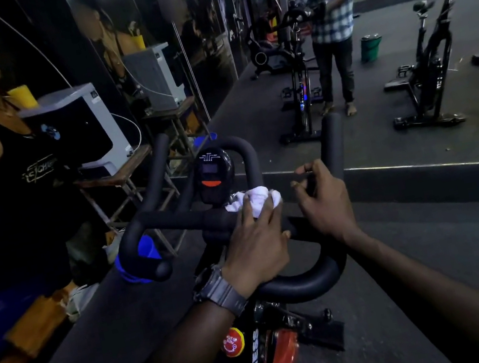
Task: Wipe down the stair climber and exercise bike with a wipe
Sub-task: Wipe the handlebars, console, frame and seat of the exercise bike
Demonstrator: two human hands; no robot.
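Dim gym flooring (437, 258) is stretching out toward a wall mirror (365, 31), which is reflecting a person in a checked shirt standing at a bike. Close by, an exercise bike (273, 361) with a red and black frame is standing with its black handlebar (174, 218) looping forward around a small console (213, 173). The left hand (258, 242), wearing a dark wristwatch (219, 290), is pressing a crumpled white wipe (254, 199) against the middle of the handlebar just beside the console, its fingers lying spread and mostly straight over the cloth. The right hand (325, 201) is hovering just beside it over the right part of the bar, fingers loosely curled and holding nothing. A blue strap (146, 258) is wrapping the left end of the bar. To the left, a white and black machine (85, 128) is sitting on a wooden worktop (121, 170) against a poster-covered wall.
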